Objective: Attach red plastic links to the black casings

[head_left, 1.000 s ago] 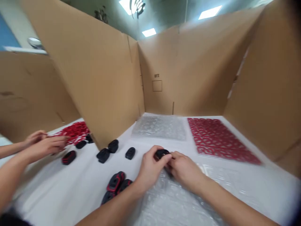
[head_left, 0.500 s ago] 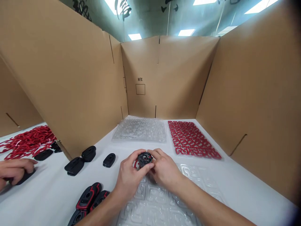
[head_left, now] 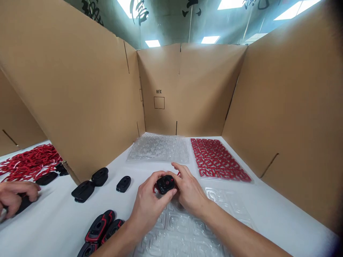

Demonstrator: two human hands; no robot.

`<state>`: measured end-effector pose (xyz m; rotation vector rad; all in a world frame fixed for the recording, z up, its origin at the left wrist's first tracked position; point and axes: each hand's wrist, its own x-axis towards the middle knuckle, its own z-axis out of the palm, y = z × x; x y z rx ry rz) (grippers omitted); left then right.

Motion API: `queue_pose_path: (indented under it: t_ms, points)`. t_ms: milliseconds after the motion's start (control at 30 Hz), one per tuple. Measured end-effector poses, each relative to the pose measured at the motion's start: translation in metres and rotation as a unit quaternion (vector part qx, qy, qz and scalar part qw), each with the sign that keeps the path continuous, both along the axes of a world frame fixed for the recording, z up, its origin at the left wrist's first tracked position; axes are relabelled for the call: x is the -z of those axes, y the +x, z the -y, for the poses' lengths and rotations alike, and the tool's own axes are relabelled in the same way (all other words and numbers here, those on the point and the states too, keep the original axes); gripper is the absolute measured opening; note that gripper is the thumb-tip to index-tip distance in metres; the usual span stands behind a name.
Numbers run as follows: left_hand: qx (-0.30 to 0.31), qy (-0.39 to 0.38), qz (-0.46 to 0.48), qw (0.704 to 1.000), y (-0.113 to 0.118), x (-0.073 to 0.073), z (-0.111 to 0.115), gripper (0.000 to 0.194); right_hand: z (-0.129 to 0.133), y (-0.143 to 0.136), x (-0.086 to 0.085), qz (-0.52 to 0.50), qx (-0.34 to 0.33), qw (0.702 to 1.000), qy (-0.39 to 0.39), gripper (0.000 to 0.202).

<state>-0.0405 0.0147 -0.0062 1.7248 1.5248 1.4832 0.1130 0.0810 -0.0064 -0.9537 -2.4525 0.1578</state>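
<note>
My left hand (head_left: 150, 196) grips a small black rounded plastic housing (head_left: 165, 184) between thumb and fingers, its face turned toward me. Red shows at the housing's left edge, beside my left fingers. Against the right side of the housing, my right hand (head_left: 189, 187) is closed, with a bit of red trim strip (head_left: 178, 174) showing between its fingers; its index finger is raised. How far the strip sits in the housing is hidden. Both hands are above a clear plastic moulded tray (head_left: 179, 223).
At left lie black housings (head_left: 123, 184) and, nearer me, several red-trimmed ones (head_left: 98, 228). Farther back are stacked clear trays (head_left: 159, 148) and a tray of red trim strips (head_left: 218, 159). Cardboard walls (head_left: 191, 89) surround the table. Another person's hand (head_left: 17, 196) works at far left, near a red pile (head_left: 32, 160).
The housing has tilted in my left hand. My right index finger has lifted from it, and a bit of red now shows between my right fingers. The other person's hand has shifted slightly.
</note>
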Motion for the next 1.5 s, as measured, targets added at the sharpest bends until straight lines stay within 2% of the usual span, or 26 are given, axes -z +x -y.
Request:
queue_pose_path:
  t_ms: [167,333,500,633,733,800,933,1033,1200,1367,1500]
  points:
    - [0.003,0.012,-0.048,0.999,0.001,-0.004,0.001,0.037,0.000,-0.001,0.000,0.019,0.008,1.000,-0.018,0.060]
    - [0.011,0.016,-0.058,0.998,-0.001,-0.003,0.000,0.027,0.000,-0.002,0.002,0.028,0.009,1.000,-0.010,0.044]
    - [0.003,0.017,-0.051,0.999,-0.001,-0.004,-0.001,0.026,0.001,-0.002,0.002,0.030,0.002,1.000,-0.006,0.028]
    - [0.008,0.002,-0.035,0.999,-0.001,-0.004,0.001,0.025,-0.001,-0.002,0.004,0.027,-0.006,1.000,0.007,0.025]
    - [0.036,-0.046,0.038,0.998,-0.002,-0.001,-0.001,0.024,-0.002,-0.001,0.004,-0.017,-0.013,0.999,0.038,0.024]
    - [0.050,-0.095,0.132,0.985,-0.003,0.001,-0.005,0.033,-0.002,0.000,0.001,-0.073,-0.037,0.994,0.069,0.021]
    - [0.101,-0.187,0.329,0.920,-0.003,0.006,-0.014,0.055,0.001,0.000,-0.002,-0.158,-0.109,0.978,0.081,0.014]
    - [0.134,-0.216,0.372,0.893,0.001,0.006,-0.015,0.056,0.003,-0.002,-0.001,-0.188,-0.109,0.976,0.026,0.028]
    - [0.146,-0.217,0.295,0.919,0.004,0.006,-0.011,0.048,0.001,-0.003,0.005,-0.245,-0.064,0.960,-0.118,0.040]
    - [0.138,-0.162,0.172,0.962,0.003,0.007,-0.008,0.028,0.001,-0.005,0.004,-0.278,-0.046,0.944,-0.173,0.045]
    - [0.136,-0.142,0.166,0.966,0.000,0.009,-0.009,0.026,0.000,-0.007,0.003,-0.304,-0.027,0.926,-0.222,0.046]
